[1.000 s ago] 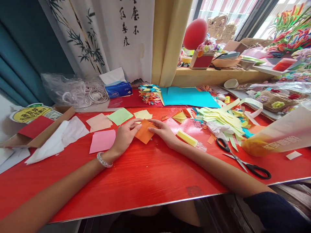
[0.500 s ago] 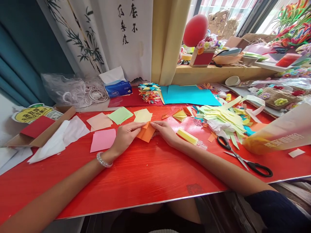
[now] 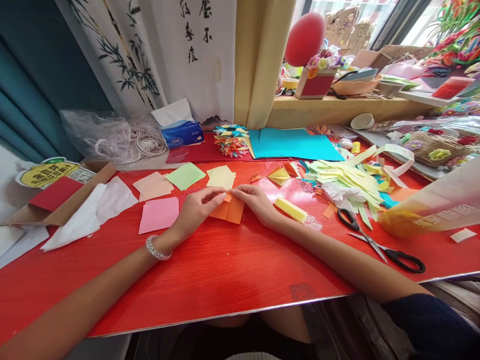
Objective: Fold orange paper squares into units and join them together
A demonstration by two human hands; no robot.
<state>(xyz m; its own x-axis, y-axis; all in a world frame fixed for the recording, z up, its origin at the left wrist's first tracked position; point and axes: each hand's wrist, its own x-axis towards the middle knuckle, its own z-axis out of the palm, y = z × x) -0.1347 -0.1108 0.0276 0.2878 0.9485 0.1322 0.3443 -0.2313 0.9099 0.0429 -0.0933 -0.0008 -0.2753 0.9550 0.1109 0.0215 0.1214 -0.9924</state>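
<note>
Both hands meet over an orange sheet of paper (image 3: 233,212), which has a fold at its top. My left hand (image 3: 198,207), with a clear beaded bracelet (image 3: 158,248) on its wrist, pinches the paper's upper left part between thumb and fingers. My right hand (image 3: 258,202) pinches the upper right edge, its fingertips almost touching the left ones. Just behind the hands lies a stack of pale yellow squares (image 3: 221,177). Green (image 3: 185,176), peach (image 3: 153,185) and pink square sheets (image 3: 159,215) lie left of them.
Scissors (image 3: 369,240) lie open on the red table (image 3: 210,285) at the right, beside a yellow folded strip (image 3: 290,209) and paper scraps (image 3: 341,180). A plastic cup (image 3: 431,205) stands at the right. Blue sheets (image 3: 296,144) and a tissue pack (image 3: 182,133) lie behind.
The orange paper has turned slightly and shifted a little right and down beneath the fingers. Both hands still pinch it near the top. The view has tilted a little.
</note>
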